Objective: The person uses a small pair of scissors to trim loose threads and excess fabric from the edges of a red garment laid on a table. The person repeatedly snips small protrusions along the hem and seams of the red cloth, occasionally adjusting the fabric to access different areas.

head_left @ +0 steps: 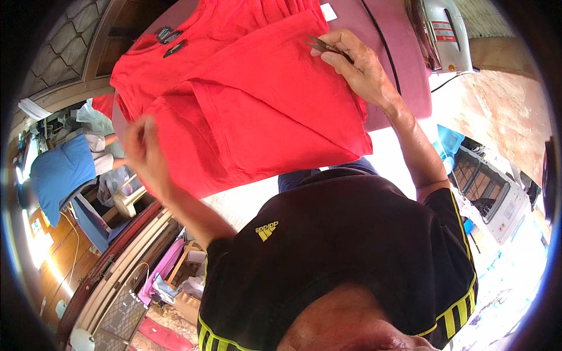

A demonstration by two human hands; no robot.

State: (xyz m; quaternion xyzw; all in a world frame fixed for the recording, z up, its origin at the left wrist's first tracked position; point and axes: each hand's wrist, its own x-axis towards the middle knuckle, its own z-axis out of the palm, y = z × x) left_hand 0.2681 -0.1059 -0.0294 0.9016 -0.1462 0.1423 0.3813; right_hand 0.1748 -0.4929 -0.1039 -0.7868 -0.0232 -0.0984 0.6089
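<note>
A red T-shirt (263,99) lies folded on a purple padded board (407,70), its collar with dark labels (170,41) at the upper left. My right hand (363,67) rests on the shirt's upper right edge and holds small dark thread snips (325,45), tips pointing left over the fabric. My left hand (143,152) is blurred at the shirt's lower left edge and seems to pinch the red cloth there. My black shirt with yellow stripes (351,245) fills the lower middle.
A white and grey iron (445,32) stands at the board's top right, its black cord (383,44) running across the board. A person in blue (58,169) sits at the far left. A white appliance (494,202) is at the right.
</note>
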